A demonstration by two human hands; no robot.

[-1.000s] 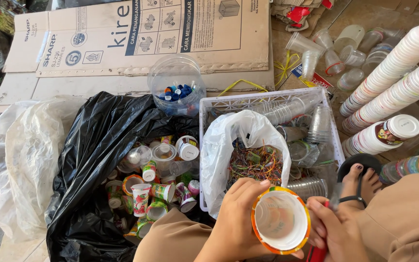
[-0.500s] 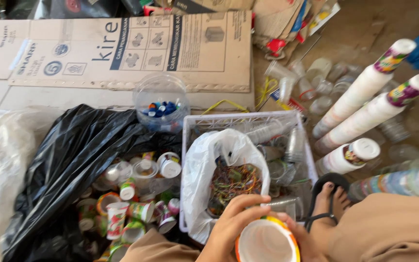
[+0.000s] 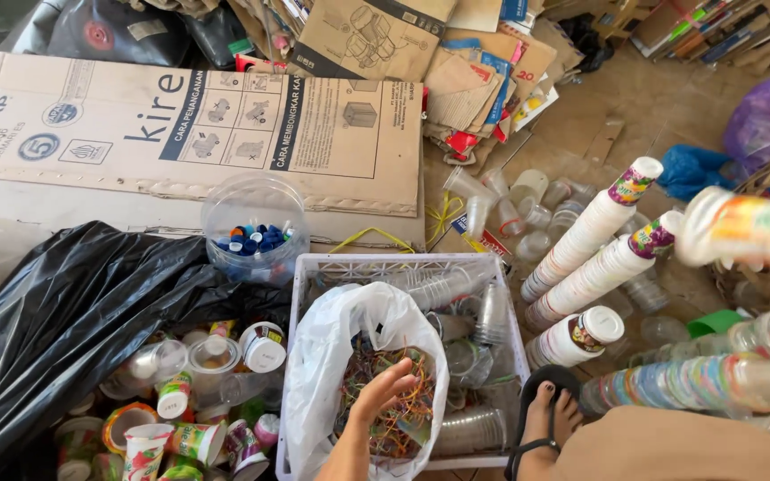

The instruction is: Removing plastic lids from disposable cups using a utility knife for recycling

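Left hand [image 3: 376, 401] has its fingers [image 3: 396, 372] loosely spread, gripping nothing, resting on the tangle of coloured rings [image 3: 394, 405] inside the white bag [image 3: 323, 374] in the white crate [image 3: 385, 264]. Right hand isn't in view. Sorting looks maybe half done: long cup stacks [image 3: 585, 236] sit right of the crate, but the black bag [image 3: 64, 312] left of it is crammed with printed cups [image 3: 180, 392]. Loose clear cups [image 3: 456, 356] crowd the crate around the bag.
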